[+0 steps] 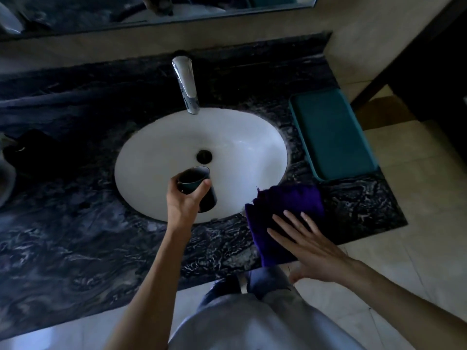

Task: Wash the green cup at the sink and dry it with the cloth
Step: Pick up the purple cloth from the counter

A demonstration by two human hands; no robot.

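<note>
Mid-frame, the left hand (184, 198) grips the cup (199, 188) over the sink (252, 147); the right hand (310, 248) (fingers straight) rests on the cloth (283, 200), lower right.

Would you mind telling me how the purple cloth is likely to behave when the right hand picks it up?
The purple cloth looks soft and folded, so it will probably go floppy and unfold when lifted. It seems light, so the right hand, fingers straight over it, should lift it easily. Its edge overhangs the counter, so a push might slide it off.

Sink (252, 137) set in counter (75, 236); faucet (185, 84) behind sink, tray (331, 132) right of sink, cloth (283, 205) front-right of sink.
</note>
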